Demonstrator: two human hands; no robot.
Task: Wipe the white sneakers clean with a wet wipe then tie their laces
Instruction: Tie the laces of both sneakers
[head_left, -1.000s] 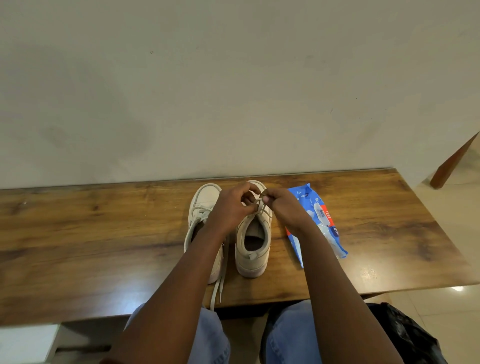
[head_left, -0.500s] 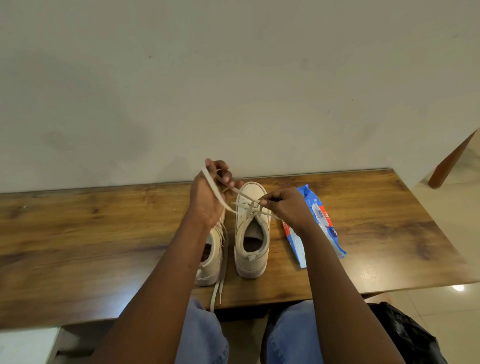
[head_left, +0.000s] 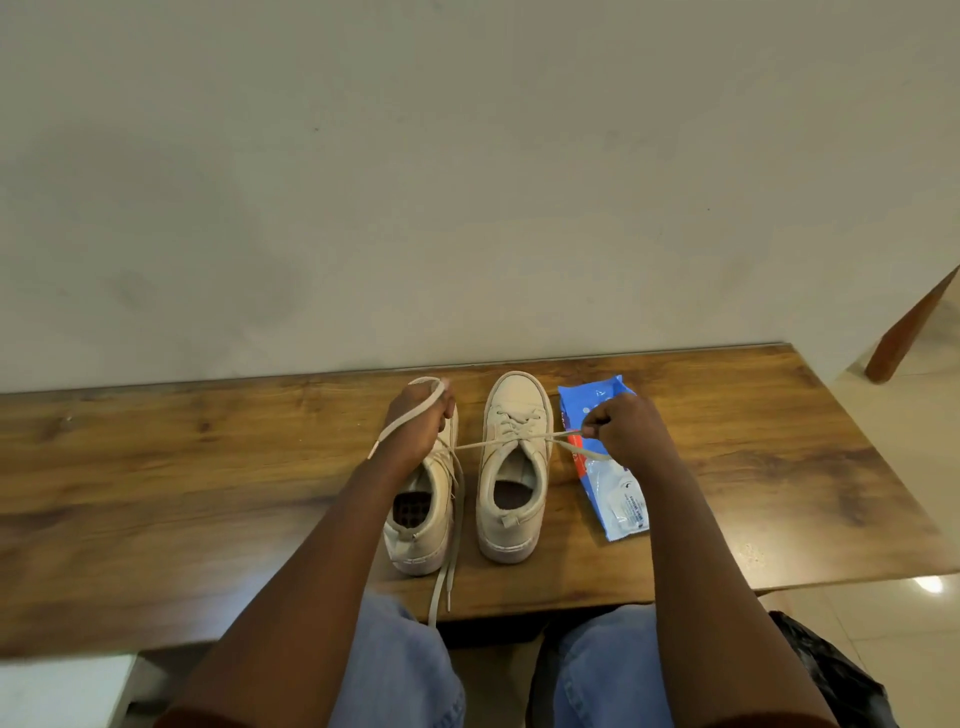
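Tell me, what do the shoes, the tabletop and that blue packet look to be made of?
The right sneaker and left sneaker look like matte off-white leather or a synthetic, smooth with stitched panels. The table shows wood grain under a slight sheen, possibly laminate. The wipes pack looks like glossy, crinkled plastic film.

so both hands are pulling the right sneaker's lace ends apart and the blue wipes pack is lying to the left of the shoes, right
Not quite. The head view shows the blue wipes pack lying to the right of the shoes, beside the right sneaker, partly under the right hand. The rest holds: the left hand and right hand are pulling that sneaker's lace ends apart.
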